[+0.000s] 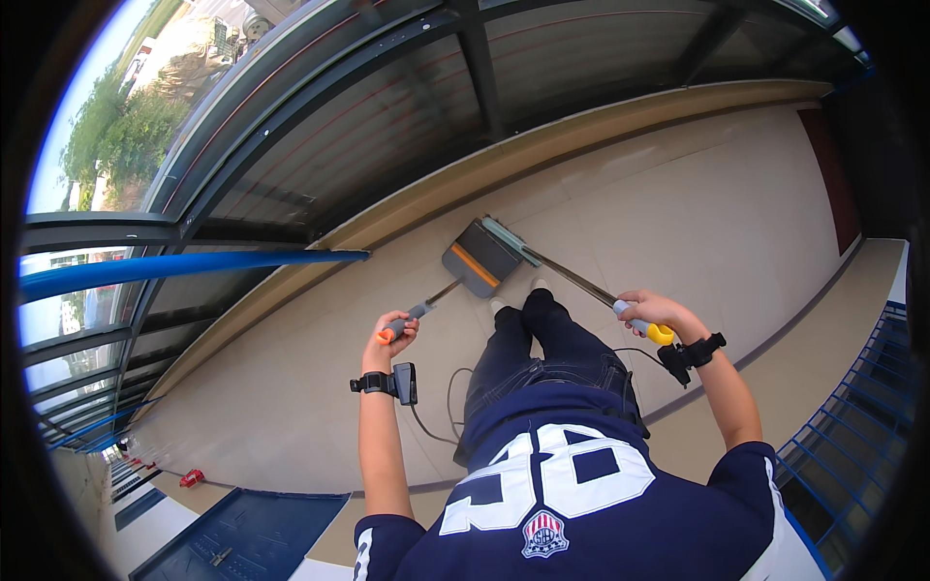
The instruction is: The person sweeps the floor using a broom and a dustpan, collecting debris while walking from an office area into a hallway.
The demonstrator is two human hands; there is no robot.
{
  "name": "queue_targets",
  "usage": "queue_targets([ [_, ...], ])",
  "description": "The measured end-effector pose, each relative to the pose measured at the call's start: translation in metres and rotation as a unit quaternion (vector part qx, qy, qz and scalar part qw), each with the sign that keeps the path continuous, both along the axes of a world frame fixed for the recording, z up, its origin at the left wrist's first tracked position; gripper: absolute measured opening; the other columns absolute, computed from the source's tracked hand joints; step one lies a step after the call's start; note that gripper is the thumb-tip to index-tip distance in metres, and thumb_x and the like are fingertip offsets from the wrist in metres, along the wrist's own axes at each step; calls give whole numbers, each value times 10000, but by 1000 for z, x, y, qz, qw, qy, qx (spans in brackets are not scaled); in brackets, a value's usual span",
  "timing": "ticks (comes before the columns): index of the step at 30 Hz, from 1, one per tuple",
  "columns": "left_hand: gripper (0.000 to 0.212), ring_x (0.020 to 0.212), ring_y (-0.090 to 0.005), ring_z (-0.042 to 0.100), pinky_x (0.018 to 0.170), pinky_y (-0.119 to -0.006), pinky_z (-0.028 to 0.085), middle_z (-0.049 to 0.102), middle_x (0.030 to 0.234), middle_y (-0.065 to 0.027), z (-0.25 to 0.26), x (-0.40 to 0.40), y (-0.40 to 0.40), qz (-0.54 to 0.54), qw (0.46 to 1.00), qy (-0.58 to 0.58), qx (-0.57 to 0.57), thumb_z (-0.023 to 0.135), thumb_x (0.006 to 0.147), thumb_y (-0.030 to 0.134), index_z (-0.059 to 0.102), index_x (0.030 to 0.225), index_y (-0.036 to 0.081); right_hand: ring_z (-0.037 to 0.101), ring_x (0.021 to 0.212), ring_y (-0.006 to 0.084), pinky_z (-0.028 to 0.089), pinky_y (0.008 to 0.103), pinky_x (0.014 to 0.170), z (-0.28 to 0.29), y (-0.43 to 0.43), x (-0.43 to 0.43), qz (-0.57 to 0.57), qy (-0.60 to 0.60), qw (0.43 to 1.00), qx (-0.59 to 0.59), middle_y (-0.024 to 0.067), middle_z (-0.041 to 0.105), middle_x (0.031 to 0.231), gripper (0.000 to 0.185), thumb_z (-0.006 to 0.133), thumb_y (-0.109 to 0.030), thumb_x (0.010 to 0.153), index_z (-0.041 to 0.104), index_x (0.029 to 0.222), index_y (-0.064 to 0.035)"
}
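My left hand grips the grey and orange handle of a long-handled dustpan. The dark pan with an orange stripe rests on the floor, just ahead of my shoes. In my right hand is the grey and yellow handle end of a broom. Its metal shaft slants down to a pale blue-green head, which lies along the pan's right edge. I cannot tell whether the bristles touch the floor or the pan, nor whether any dirt is inside.
Pale floor tiles run along a corridor. A low beige ledge with dark-framed windows borders one side, where a blue pipe reaches down. Opposite stand a dark blue door and blue window bars. A red object sits by the wall.
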State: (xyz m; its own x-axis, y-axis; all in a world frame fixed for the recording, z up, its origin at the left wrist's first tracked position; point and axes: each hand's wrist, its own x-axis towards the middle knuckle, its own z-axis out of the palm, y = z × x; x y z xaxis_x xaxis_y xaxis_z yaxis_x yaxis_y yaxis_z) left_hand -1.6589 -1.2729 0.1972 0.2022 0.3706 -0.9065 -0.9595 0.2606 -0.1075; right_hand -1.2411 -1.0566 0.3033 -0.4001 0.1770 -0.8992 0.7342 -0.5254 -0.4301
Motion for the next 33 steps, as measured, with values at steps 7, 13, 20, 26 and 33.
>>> queue_targets([
  [7, 347, 530, -123, 386, 445, -197, 365, 401, 768, -143, 3, 16, -28, 55, 998, -8, -27, 438, 670, 10, 265, 950, -99, 493, 483, 143, 409, 254, 423, -55, 18, -9, -31, -24, 998, 54, 84, 496, 665, 327, 517, -74, 691, 435, 978, 60],
  [13, 289, 531, -132, 418, 452, -199, 359, 431, 754, -138, 4, 17, -63, 78, 997, 18, 5, 449, 680, 20, 302, 910, -75, 492, 451, 152, 410, 264, 424, -74, 22, -34, -1, -32, 993, 110, 95, 491, 626, 229, 505, -69, 702, 435, 867, 73],
  [20, 306, 527, -121, 428, 450, -200, 356, 438, 744, -135, 11, -2, -88, 142, 989, 44, 0, 458, 672, 46, 297, 907, -64, 519, 477, 167, 417, 272, 439, -105, -11, -66, 21, -29, 987, 155, 108, 509, 654, 278, 506, -72, 702, 434, 920, 84],
  [26, 322, 515, -117, 429, 445, -203, 353, 434, 756, -134, -5, -49, -121, 160, 986, 23, 38, 464, 664, 56, 300, 914, -64, 539, 527, 193, 432, 289, 492, -129, -57, -137, 111, -31, 961, 252, 129, 549, 698, 284, 546, -108, 667, 496, 878, 76],
  [33, 258, 537, -136, 440, 422, -204, 337, 412, 737, -147, -10, -112, -115, 278, 959, -32, 46, 494, 636, 39, 311, 804, -31, 554, 761, 326, 440, 347, 658, -127, -133, -212, 184, -61, 940, 280, 240, 554, 803, 414, 560, -219, 616, 514, 873, 103],
])
